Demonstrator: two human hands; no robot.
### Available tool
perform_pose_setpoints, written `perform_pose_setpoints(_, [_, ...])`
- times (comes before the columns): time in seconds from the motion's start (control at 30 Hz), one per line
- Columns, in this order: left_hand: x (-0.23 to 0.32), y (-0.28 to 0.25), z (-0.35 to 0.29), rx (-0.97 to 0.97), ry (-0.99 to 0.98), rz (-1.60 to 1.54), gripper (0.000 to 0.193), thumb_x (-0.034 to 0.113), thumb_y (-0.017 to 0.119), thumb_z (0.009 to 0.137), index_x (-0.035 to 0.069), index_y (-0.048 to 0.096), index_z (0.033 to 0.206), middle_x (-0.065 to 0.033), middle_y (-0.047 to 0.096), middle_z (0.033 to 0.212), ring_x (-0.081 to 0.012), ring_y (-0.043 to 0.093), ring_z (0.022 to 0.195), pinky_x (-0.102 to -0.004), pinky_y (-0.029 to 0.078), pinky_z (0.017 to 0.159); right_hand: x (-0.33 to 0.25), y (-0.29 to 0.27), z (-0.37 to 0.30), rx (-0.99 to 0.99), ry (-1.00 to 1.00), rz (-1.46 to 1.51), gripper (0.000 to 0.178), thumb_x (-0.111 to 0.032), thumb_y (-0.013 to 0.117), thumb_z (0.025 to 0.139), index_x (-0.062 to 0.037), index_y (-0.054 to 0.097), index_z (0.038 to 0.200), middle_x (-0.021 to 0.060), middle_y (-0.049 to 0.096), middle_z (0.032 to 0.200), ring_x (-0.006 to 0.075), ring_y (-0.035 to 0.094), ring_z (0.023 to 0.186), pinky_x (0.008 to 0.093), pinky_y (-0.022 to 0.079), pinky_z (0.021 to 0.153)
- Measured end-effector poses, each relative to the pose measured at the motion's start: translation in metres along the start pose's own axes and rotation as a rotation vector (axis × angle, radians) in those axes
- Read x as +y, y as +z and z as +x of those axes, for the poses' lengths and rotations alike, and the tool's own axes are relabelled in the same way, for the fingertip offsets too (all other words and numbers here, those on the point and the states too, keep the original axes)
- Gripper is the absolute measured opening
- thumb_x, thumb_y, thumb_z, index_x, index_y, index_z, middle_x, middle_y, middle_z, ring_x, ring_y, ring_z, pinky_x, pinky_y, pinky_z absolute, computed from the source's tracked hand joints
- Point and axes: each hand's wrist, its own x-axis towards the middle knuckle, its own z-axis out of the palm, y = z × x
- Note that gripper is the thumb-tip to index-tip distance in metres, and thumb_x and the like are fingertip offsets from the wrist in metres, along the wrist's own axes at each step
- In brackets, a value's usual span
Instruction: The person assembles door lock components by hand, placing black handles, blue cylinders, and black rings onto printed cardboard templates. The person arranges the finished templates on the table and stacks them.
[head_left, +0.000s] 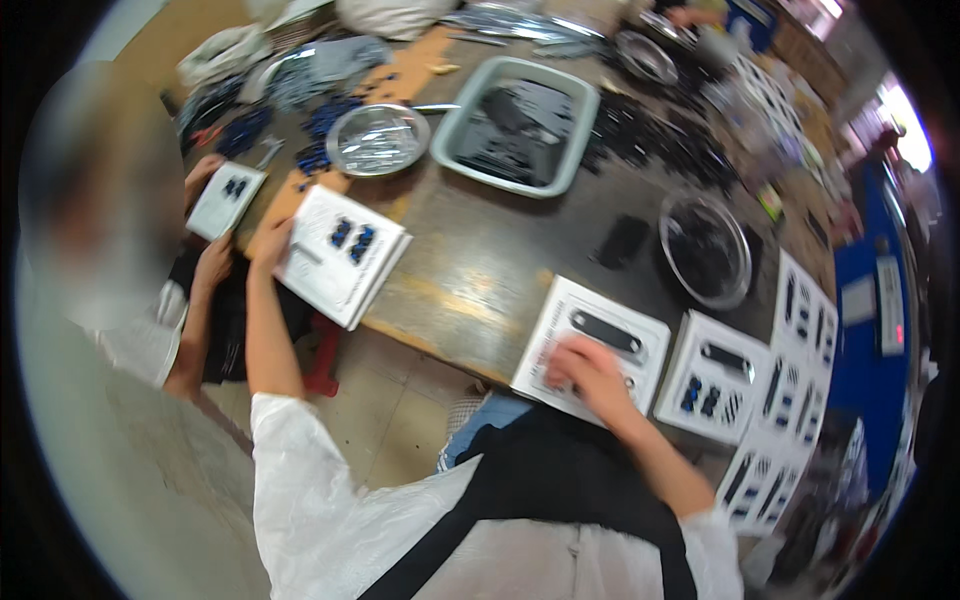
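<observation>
At the left table edge, my left hand is closed on the side of a stack of white cards. Several small blue-and-black pieces sit on its top card. My right hand, slightly blurred, is curled over a second white card stack in front of me. Whatever its fingers hold is hidden. Just above that hand, a long black bar-shaped piece lies on the card. To the right, another white card stack bears a black bar and several small blue, black and striped pieces.
A pale tub of black pieces stands at the back, beside a metal bowl of clear packets. Another bowl is at the right, near printed sheets. On the left, a co-worker's hands hold a white card.
</observation>
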Motion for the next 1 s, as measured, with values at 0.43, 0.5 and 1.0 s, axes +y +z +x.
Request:
perform_pose_setpoints(0.43, [-0.04,-0.013,0.013,-0.053,-0.035,-0.06,0.034,0.021,0.063,0.091,-0.001,0.067,0.117,-0.0076,0.07,0.104,-0.0158,0.062,0.095,-0.026,0.046,0.086,0.091,0.217,0.248,-0.008,0.028,-0.166,0.03,-0.015,0.051,0.083,0.0017,0.069,0.101,0.0268,0.066,0.105,0.0425,0.063,0.103,0.0466,0.049,0.086])
perform_pose_setpoints(0.5, [-0.048,-0.036,0.009,-0.038,0.006,-0.059,0.034,0.02,0.063,0.091,-0.001,0.067,0.117,-0.0075,0.07,0.104,-0.0155,0.062,0.095,-0.0262,0.046,0.087,0.097,0.225,0.252,-0.048,-0.003,-0.165,0.029,-0.016,0.051,0.083,0.0009,0.069,0.098,0.0257,0.068,0.1,0.0415,0.064,0.099,0.0466,0.049,0.084])
perform_pose_setpoints(1.0, [0.034,-0.018,-0.043,-0.017,0.023,-0.081,0.028,0.006,0.057,0.091,-0.003,0.066,0.116,-0.0073,0.069,0.1,-0.0125,0.062,0.09,-0.0244,0.047,0.083,0.013,0.159,0.193,-0.29,0.197,0.005,0.033,-0.001,0.054,0.087,-0.0019,0.056,0.12,0.0044,0.066,0.11,0.0119,0.06,0.097,0.0256,0.047,0.084])
